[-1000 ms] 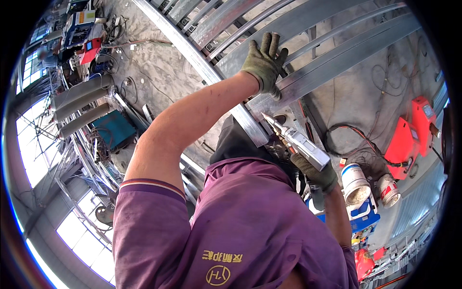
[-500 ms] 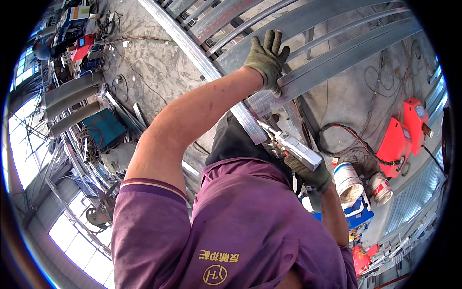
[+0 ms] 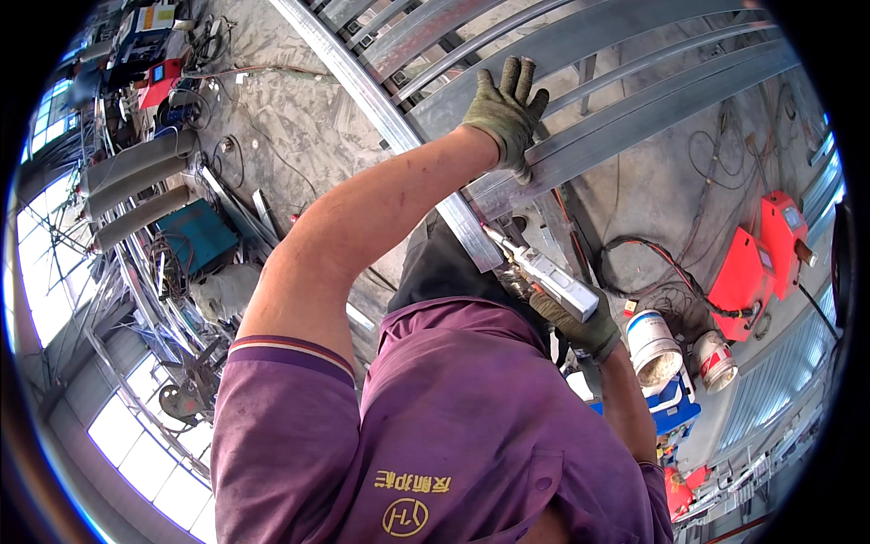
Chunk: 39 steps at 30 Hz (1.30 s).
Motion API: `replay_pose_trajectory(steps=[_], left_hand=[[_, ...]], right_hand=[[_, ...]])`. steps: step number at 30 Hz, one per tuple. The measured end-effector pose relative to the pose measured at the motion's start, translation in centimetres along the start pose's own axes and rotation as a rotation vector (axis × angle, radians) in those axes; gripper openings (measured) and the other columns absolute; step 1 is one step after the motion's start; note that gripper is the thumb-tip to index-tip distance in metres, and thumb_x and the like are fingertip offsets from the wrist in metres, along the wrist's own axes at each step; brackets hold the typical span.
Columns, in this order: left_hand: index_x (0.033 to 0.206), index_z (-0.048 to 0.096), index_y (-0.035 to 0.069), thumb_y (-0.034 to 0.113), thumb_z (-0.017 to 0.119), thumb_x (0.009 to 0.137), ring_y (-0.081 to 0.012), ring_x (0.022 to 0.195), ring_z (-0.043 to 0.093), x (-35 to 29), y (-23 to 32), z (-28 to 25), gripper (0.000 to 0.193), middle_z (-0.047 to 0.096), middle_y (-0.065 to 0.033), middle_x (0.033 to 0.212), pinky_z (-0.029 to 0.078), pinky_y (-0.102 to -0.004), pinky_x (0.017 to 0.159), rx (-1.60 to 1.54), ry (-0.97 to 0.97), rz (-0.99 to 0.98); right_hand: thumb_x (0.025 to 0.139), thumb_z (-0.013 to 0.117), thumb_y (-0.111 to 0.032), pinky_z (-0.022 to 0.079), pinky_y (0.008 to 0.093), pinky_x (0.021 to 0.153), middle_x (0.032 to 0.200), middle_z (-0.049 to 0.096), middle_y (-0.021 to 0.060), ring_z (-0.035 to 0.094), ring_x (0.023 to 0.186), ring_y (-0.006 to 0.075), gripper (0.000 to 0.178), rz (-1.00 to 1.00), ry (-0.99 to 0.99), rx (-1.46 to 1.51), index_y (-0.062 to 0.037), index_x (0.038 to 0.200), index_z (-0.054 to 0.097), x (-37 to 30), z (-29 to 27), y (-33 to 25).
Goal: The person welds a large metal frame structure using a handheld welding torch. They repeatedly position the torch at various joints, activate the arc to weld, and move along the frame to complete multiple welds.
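My left hand, in a green work glove, reaches forward with its fingers spread. It rests palm down on the flat grey metal bars of a frame, near the frame's long edge tube. Lower right, my gloved right hand is wrapped round what looks like a handheld welding gun with a pale boxy body. The gun's narrow tip points at the near end of the edge tube, close to it; whether they touch I cannot tell. The gun's body partly covers my right fingers.
Two red machines stand on the right, with black cables coiled on the floor. Nearby are a white bucket, a smaller bucket and a blue container. Metal stock and a teal box lie at left.
The welding gun and my right hand have shifted slightly left, toward the end of the edge tube. My left hand stays spread on the bars.
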<state>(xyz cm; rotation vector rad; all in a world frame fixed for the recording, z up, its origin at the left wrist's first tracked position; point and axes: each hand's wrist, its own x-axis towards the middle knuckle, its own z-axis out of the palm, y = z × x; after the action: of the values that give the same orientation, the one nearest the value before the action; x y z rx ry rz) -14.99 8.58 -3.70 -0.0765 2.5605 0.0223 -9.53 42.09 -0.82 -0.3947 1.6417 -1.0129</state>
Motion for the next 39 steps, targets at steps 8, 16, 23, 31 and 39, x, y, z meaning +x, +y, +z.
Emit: replay_pose_trajectory(steps=[8, 16, 23, 31, 39], left_hand=[[0.169, 0.028, 0.011, 0.075, 0.089, 0.061, -0.0482, 0.163, 0.004, 0.1, 0.1, -0.1, 0.139, 0.005, -0.0304, 0.175, 0.018, -0.0678, 0.124, -0.007, -0.008, -0.006], [0.166, 0.032, 0.010, 0.071, 0.090, 0.063, -0.0481, 0.163, 0.010, 0.1, -0.2, 0.1, 0.133, 0.007, -0.0326, 0.174, 0.021, -0.0654, 0.124, -0.046, 0.074, 0.002], [0.170, 0.024, 0.012, 0.076, 0.088, 0.060, -0.0467, 0.164, 0.000, -0.4, 0.0, -1.5, 0.142, -0.001, -0.0279, 0.177, 0.016, -0.0665, 0.127, -0.049, -0.081, -0.023], [0.170, 0.022, 0.009, 0.086, 0.082, 0.056, -0.0504, 0.163, -0.002, 0.3, 0.7, 0.5, 0.150, 0.001, -0.0337, 0.175, 0.013, -0.0705, 0.124, 0.054, -0.031, -0.031], [0.170, 0.025, 0.011, 0.084, 0.084, 0.055, -0.0495, 0.163, 0.000, 1.0, -0.4, 0.9, 0.148, 0.004, -0.0339, 0.175, 0.014, -0.0747, 0.121, 0.016, 0.032, 0.010]], right_hand=[[0.087, 0.091, -0.028, 0.059, 0.0304, 0.093, 0.122, 0.079, 0.0091, 0.075, 0.110, 0.0156, 0.053, -0.017, 0.000, 0.001, -0.0035, 0.130, 0.073, 0.0, -0.1, 0.3], [0.091, 0.087, -0.022, 0.060, 0.0319, 0.095, 0.125, 0.078, 0.0093, 0.074, 0.112, 0.0165, 0.048, -0.004, -0.027, 0.108, -0.0016, 0.132, 0.072, -0.1, 0.7, 1.1], [0.087, 0.073, -0.064, 0.057, 0.0378, 0.098, 0.122, 0.078, 0.0112, 0.075, 0.111, 0.0277, 0.064, 0.130, -0.086, -0.071, -0.0161, 0.129, 0.075, -0.3, 1.1, 2.0], [0.083, 0.082, -0.052, 0.055, 0.0393, 0.099, 0.123, 0.077, 0.0127, 0.073, 0.114, 0.0309, 0.062, 0.181, -0.048, -0.269, -0.0202, 0.135, 0.072, -1.0, -0.2, -1.1], [0.084, 0.089, -0.047, 0.056, 0.0351, 0.100, 0.124, 0.078, 0.0066, 0.074, 0.110, 0.0180, 0.061, 0.106, -0.021, -0.231, -0.0142, 0.133, 0.073, -0.4, -0.7, 3.5]])
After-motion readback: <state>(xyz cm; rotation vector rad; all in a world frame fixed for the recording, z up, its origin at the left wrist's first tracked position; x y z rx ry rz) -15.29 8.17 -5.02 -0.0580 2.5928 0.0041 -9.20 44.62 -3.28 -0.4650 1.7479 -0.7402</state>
